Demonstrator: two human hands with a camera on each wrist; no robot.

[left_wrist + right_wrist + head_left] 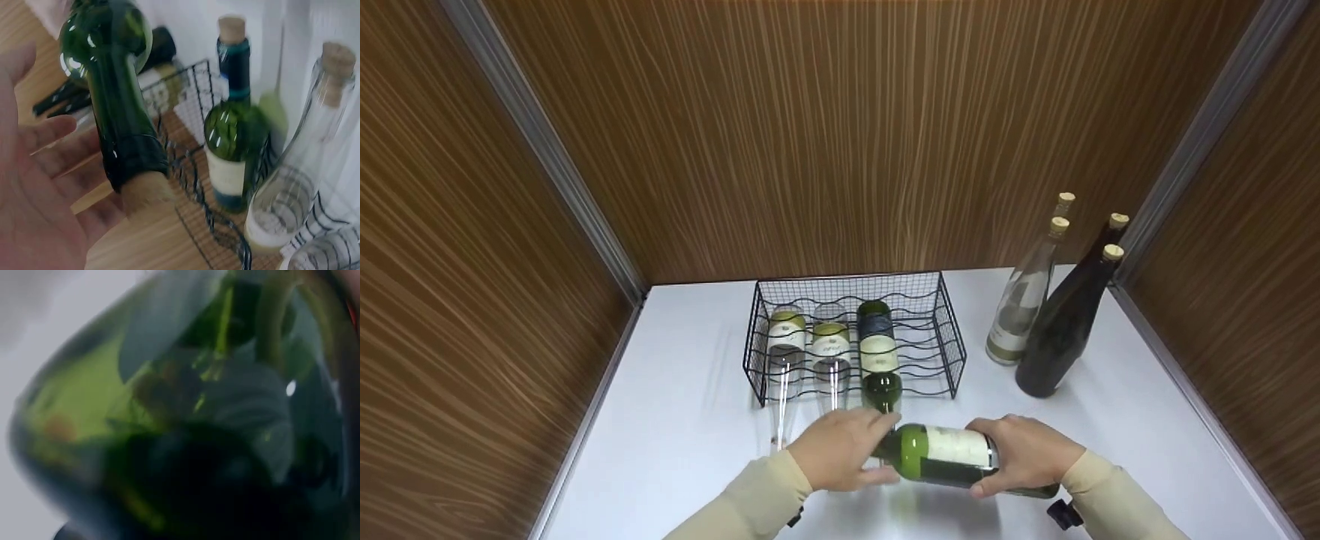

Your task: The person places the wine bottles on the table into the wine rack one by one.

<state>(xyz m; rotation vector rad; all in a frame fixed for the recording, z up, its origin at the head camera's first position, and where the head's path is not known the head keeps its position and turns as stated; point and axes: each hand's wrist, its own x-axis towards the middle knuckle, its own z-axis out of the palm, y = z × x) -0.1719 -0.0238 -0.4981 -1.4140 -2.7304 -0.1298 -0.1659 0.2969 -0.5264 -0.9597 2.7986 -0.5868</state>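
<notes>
A green wine bottle with a pale label lies on its side above the white table, its neck pointing left. My right hand grips it around the body near its base. In the right wrist view the bottle's green glass fills most of the picture. My left hand is at the neck, thumb and fingers spread apart. Seen from the left wrist, the corked neck passes over the loose fingers, which are not curled round it. A black wire rack stands just beyond both hands.
Inside the rack lie two clear bottles and a green bottle, necks toward me. Several corked bottles stand at the right, some clear and some dark. Wood-grain panels enclose the table at the back and sides.
</notes>
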